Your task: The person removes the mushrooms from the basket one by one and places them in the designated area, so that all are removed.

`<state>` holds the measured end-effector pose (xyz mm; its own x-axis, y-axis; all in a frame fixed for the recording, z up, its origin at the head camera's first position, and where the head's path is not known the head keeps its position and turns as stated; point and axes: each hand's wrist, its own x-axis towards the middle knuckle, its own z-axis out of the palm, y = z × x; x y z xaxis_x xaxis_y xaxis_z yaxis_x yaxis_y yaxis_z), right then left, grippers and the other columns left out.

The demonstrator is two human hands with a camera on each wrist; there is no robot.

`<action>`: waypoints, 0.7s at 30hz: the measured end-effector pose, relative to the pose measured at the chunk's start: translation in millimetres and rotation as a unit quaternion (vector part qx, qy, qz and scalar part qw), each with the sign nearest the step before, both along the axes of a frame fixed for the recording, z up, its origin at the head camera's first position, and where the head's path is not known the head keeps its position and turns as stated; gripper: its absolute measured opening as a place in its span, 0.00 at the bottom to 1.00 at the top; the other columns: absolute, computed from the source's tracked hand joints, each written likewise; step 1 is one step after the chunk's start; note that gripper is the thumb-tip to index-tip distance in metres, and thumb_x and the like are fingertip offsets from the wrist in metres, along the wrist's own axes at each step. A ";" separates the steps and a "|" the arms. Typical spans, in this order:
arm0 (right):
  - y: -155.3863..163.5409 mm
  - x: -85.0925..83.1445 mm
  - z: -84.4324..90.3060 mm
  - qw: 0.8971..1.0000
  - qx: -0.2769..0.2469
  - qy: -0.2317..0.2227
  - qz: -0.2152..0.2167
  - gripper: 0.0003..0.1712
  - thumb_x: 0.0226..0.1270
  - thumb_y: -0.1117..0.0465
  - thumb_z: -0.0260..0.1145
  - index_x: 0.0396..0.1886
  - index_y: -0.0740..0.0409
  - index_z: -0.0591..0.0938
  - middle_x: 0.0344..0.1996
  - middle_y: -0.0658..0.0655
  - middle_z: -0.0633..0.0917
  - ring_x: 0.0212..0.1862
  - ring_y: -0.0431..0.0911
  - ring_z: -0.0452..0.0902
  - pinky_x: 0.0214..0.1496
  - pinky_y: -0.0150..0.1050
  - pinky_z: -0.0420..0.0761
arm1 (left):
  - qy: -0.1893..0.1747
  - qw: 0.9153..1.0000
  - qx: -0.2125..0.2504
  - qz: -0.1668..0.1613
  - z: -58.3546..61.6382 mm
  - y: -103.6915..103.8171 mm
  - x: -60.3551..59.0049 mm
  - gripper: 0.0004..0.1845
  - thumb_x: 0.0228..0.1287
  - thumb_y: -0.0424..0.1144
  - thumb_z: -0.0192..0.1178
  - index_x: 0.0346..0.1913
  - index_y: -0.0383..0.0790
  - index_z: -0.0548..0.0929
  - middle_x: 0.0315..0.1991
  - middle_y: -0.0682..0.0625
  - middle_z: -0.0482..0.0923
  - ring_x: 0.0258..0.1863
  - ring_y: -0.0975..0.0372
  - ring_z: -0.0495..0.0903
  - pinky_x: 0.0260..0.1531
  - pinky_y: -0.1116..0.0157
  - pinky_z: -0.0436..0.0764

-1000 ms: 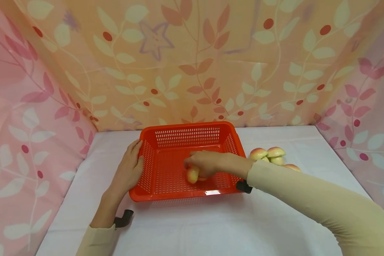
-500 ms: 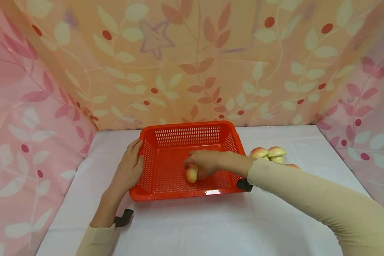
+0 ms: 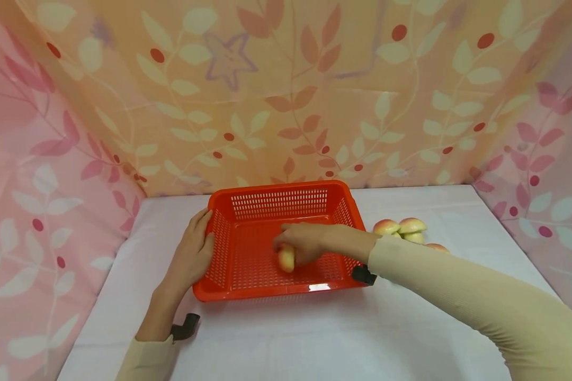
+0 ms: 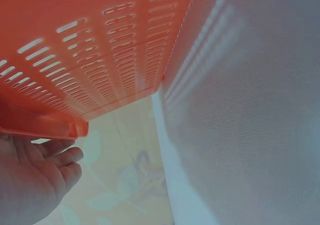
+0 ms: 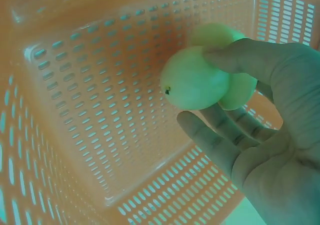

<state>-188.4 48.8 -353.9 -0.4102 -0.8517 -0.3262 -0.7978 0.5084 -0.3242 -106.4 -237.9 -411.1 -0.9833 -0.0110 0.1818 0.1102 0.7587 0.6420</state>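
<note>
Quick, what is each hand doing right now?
Left hand: open, resting against the orange basket.
Right hand: holding a peach inside the basket.

The basket (image 3: 276,201) beside my left grip (image 3: 190,256) is bright orange-red with slotted walls. The mushroom (image 3: 287,259) in my right grip (image 3: 310,242) is pale yellow, blushed pink. The bench (image 3: 314,333) is white; the curtains (image 3: 286,90) are peach and pink with leaves and red berries.
</note>
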 end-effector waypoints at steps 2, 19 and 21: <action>4.2 0.3 0.0 1.000 -0.006 -0.001 -0.010 0.26 0.61 0.70 0.71 0.60 0.51 0.85 0.52 0.58 0.79 0.44 0.47 0.78 0.49 0.40 0.82 | -0.002 1.000 0.001 -0.001 -0.3 2.1 -0.8 0.32 0.82 0.36 0.44 0.83 0.33 0.57 0.85 0.39 0.52 0.84 0.41 0.55 0.79 0.34 0.58; 22.6 0.0 9.7 0.998 -0.046 -0.019 -0.043 0.30 0.61 0.70 0.70 0.63 0.48 0.84 0.55 0.56 0.78 0.50 0.49 0.80 0.54 0.43 0.85 | -0.009 1.000 0.002 0.001 2.0 1.0 0.4 0.32 0.82 0.36 0.44 0.84 0.33 0.56 0.85 0.39 0.52 0.84 0.41 0.54 0.80 0.34 0.58; 26.1 0.0 11.0 0.997 -0.051 -0.022 -0.049 0.29 0.62 0.69 0.72 0.63 0.48 0.83 0.56 0.55 0.77 0.51 0.49 0.80 0.55 0.43 0.85 | -0.010 1.000 0.002 0.000 2.4 1.0 0.3 0.32 0.82 0.36 0.44 0.84 0.33 0.56 0.85 0.39 0.52 0.84 0.41 0.54 0.80 0.34 0.57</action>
